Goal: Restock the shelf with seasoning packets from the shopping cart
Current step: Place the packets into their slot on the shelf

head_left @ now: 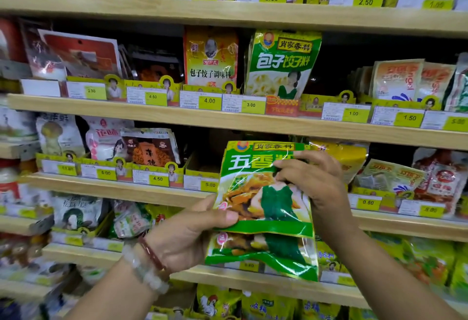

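Both hands on green seasoning packets, held up before the shelf.

Left hand [187, 233] gripping the lower left of the green packets [263, 205], thumb pressed across the front; right hand [319, 182] pinching the right edge of the front packet, fingers curled over the top. At least two packets stacked, slightly fanned, glossy film. Risk: slick packs sliding apart and the rear one dropping if the left grip loosens while peeling the front one off. Target probably the dark gap [202, 147] behind the 5.00 tag [209, 184]; misfiling likely, similar green packet [281, 63] sitting one shelf up. Cart not in view.
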